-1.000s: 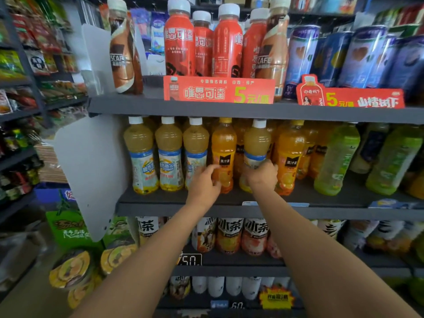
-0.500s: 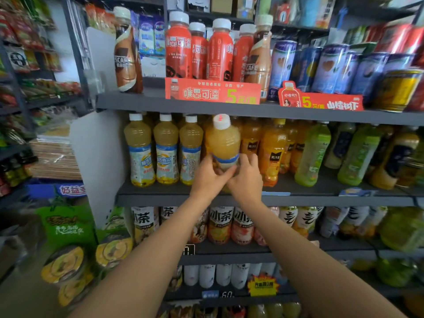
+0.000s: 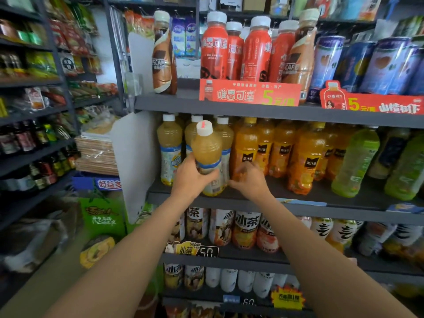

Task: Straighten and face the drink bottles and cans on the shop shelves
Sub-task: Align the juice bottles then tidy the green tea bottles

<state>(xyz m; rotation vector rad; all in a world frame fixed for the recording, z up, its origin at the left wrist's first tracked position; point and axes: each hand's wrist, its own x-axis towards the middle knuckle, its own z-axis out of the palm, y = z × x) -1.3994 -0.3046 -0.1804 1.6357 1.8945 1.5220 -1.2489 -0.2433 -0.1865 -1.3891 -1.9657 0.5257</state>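
Since half a second ago, your right hand has let go of the pale juice bottle and now reaches, fingers loosely spread and empty, toward the orange juice bottles, while your left hand alone grips the pale bottle low on its label, lifted in front of its white-capped row. Held one-handed that low, it could tip and knock its neighbours. Open room lies along the middle shelf's front edge, with tight clearance under the shelf above.

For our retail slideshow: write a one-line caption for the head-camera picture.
Left hand grips a pale juice bottle before the middle shelf; right hand reaches toward the orange bottles.
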